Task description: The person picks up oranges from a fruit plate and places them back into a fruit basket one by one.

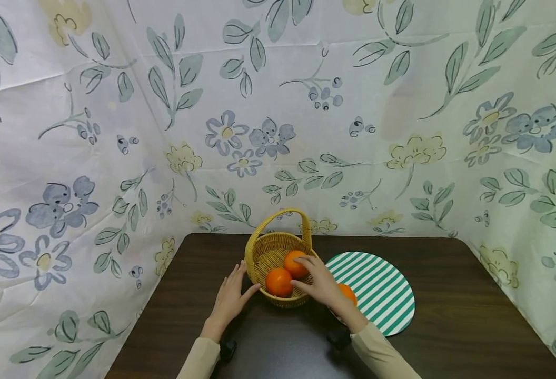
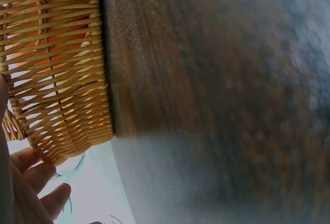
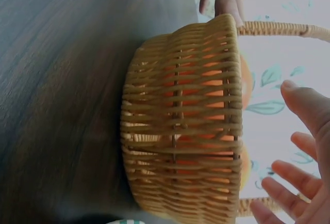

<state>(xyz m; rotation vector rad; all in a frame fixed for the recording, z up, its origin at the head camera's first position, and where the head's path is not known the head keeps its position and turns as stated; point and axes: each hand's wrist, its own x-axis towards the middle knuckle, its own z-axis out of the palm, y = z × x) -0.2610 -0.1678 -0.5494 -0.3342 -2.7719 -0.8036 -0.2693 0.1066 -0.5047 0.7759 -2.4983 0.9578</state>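
Note:
A yellow wicker basket (image 1: 272, 251) with a tall handle stands on the table. Two oranges lie inside, a front orange (image 1: 279, 282) and one farther back (image 1: 296, 263). My left hand (image 1: 230, 297) rests against the basket's left side, its fingers extended; the left wrist view has its fingertips (image 2: 55, 201) beside the wicker. Above the basket's right side is my right hand (image 1: 323, 281), fingers spread and apart from the oranges in the right wrist view, with nothing held. A third orange (image 1: 347, 293) is on the striped round piece, partly hidden by my right forearm.
The round green-and-white striped piece (image 1: 382, 289), a plate or mat, lies right of the basket. Dark wooden tabletop (image 1: 453, 305) surrounds both. Behind the table's back edge hangs a floral cloth (image 1: 268, 137), which also covers both sides.

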